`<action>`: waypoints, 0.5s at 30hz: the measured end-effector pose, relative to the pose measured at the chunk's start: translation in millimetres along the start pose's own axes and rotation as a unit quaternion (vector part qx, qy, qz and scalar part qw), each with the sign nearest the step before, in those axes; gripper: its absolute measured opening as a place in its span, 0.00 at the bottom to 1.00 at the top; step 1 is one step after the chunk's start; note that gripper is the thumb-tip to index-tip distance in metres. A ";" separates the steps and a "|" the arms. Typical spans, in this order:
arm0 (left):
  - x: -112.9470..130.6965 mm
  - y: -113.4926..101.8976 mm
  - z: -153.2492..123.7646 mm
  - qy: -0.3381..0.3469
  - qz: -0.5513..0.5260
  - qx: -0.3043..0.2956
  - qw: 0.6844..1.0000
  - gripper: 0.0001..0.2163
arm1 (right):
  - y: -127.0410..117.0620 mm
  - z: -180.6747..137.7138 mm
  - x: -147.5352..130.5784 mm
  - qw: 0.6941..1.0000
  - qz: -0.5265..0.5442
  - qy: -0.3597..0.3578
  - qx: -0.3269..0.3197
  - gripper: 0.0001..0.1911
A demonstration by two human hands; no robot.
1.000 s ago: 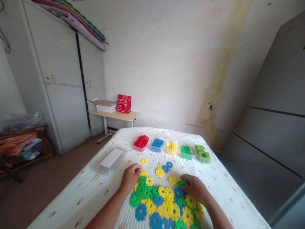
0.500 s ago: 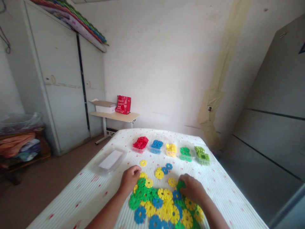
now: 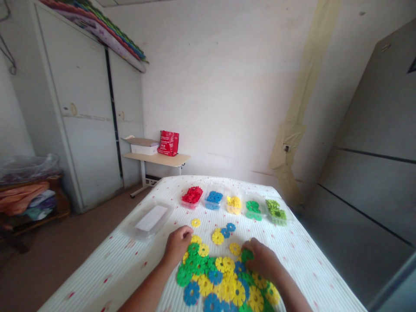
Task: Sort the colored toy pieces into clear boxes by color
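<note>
A heap of flat flower-shaped plastic discs (image 3: 224, 281) in yellow, green and blue lies on the white sheet in front of me. My left hand (image 3: 177, 245) rests curled at the heap's left edge, fingers closed beside a yellow disc (image 3: 195, 239). My right hand (image 3: 261, 260) sits on the heap's right side, fingers pinched on a green disc (image 3: 247, 255). Loose yellow (image 3: 217, 237) and blue discs (image 3: 228, 229) lie just beyond the heap.
A row of clear tubs holds sorted discs: red (image 3: 192, 195), blue (image 3: 214, 197), yellow (image 3: 234, 202), dark green (image 3: 252, 207), light green (image 3: 276, 211). A clear lidded box (image 3: 150, 219) sits at left. The bed's edges drop to the floor; a side table (image 3: 157, 158) stands beyond.
My right hand has slid slightly left and closed round a green disc. My left hand has barely moved.
</note>
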State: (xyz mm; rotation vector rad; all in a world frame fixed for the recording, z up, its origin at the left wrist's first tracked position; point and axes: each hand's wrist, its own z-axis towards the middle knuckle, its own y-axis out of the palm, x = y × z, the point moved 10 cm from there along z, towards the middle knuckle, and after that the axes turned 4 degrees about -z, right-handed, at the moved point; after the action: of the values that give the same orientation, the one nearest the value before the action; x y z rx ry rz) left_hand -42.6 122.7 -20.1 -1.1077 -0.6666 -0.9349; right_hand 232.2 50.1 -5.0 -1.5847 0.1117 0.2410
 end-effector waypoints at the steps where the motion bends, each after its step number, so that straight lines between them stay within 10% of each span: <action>1: 0.1 0.0 -0.2 0.000 0.000 -0.001 1.000 0.09 | -1.5 0.5 1.4 1.000 0.011 0.001 0.008 0.19; 9: -1.8 1.2 -0.1 -0.004 0.000 -0.005 1.000 0.08 | -17.9 16.5 20.1 0.990 0.134 0.023 0.040 0.04; 15: -2.3 2.8 0.4 -0.001 0.005 -0.010 1.000 0.09 | -56.6 37.4 66.2 0.965 0.163 0.137 0.151 0.13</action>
State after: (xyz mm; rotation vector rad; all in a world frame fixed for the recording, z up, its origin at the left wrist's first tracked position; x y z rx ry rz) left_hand -41.3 124.1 -23.1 -1.1283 -0.6543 -0.9337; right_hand 305.9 94.4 35.0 -1.2814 0.6002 0.2460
